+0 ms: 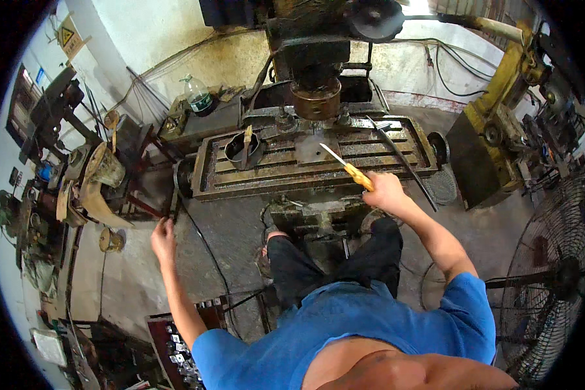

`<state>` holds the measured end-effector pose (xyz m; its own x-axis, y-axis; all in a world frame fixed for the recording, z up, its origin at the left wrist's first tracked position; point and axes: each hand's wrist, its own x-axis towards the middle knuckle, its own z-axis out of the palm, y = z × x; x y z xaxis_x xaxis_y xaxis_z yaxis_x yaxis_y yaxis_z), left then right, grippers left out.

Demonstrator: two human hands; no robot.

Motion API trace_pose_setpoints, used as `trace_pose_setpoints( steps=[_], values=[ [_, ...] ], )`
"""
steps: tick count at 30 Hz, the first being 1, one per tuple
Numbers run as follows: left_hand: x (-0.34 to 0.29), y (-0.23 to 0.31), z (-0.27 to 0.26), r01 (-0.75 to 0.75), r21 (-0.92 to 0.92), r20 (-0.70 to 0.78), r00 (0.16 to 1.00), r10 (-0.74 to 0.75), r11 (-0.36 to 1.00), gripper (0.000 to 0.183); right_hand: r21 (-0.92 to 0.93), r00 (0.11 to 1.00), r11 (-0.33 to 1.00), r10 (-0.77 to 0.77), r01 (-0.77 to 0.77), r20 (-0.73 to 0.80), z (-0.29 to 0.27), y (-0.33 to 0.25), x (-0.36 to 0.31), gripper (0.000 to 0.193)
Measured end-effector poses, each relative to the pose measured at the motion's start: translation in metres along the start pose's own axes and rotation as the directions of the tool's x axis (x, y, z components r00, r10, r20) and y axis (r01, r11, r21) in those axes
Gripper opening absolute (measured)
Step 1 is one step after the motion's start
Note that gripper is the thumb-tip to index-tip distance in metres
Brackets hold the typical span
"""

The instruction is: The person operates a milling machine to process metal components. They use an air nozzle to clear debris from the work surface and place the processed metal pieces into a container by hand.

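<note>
My right hand [385, 193] is closed round the yellow handle of a slim tool [352, 171]. Its thin pale blade points up and left, over the front part of the slotted milling machine table [292, 181]. Below the table's left end, my left hand [164, 237] is closed near a dark red bar; whether anything is in its fingers is hidden. On the table, a round dark tin [253, 153] holds a brush [247, 140]. The machine's spindle head [315, 97] stands over a pale flat workpiece [317, 150], with whitish haze around it.
A long metal bar [403, 156] lies slanted across the table's right side, its end overhanging the front edge. A large wire-caged fan [552, 279] stands at right, a yellow machine [481, 149] behind it. A tray of small metal parts [175, 348] sits low left. Cables [205, 240] cross the floor.
</note>
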<state>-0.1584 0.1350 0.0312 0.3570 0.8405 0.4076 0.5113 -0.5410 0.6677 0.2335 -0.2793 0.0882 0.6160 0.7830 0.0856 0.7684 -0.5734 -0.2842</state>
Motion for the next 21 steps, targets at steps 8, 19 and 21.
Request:
trace_pose_setpoints(
  steps=[8,19,21],
  values=[
    [-0.109,-0.160,-0.173,0.342,0.337,-0.388,0.899,-0.202,0.877,0.032,-0.335,0.999,0.941,0.042,-0.039,0.002,0.033,-0.020,0.115,0.026],
    [-0.272,-0.193,-0.229,0.614,0.160,-0.344,0.768,-0.539,0.773,0.035,-0.379,0.988,0.925,0.079,-0.024,0.131,0.011,0.005,0.064,0.028],
    [-0.270,-0.172,-0.226,0.638,0.178,-0.282,0.763,-0.582,0.750,0.033,-0.294,0.980,0.956,0.063,-0.005,0.187,-0.001,0.029,0.041,0.029]
  ],
)
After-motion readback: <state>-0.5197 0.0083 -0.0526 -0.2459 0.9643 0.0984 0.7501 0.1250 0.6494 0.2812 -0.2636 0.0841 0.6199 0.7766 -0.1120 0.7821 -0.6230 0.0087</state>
